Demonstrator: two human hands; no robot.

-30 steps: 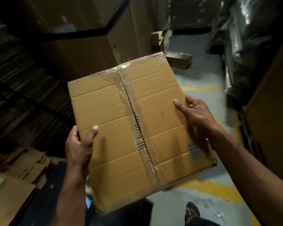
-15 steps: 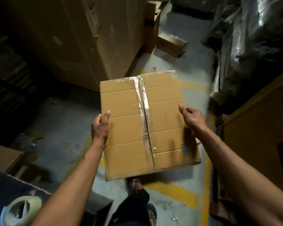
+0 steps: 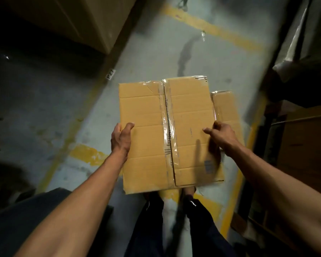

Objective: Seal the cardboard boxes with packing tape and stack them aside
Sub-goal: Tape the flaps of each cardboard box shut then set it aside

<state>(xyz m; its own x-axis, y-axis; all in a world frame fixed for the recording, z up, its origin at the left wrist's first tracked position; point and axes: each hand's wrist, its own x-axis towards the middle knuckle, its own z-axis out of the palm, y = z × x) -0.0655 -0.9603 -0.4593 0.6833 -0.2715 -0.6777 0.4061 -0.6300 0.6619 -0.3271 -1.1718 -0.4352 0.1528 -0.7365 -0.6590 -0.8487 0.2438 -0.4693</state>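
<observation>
A flat brown cardboard box (image 3: 146,138) with clear packing tape along its centre seam is held low over the floor. My left hand (image 3: 121,140) grips its left edge, thumb on top. My right hand (image 3: 220,137) holds the right edge, thumb lying on the top face; it is blurred. A second taped cardboard box (image 3: 225,108) lies under and to the right of the held one, only its right strip showing.
Grey concrete floor (image 3: 156,52) with yellow painted lines. A large cardboard carton (image 3: 85,21) stands at the upper left. Wrapped goods and a brown carton (image 3: 304,141) line the right side. My legs (image 3: 174,219) are below the box.
I have turned right and bent down, and both hands have lowered the taped box from chest height toward the floor, over another box now showing on the right.
</observation>
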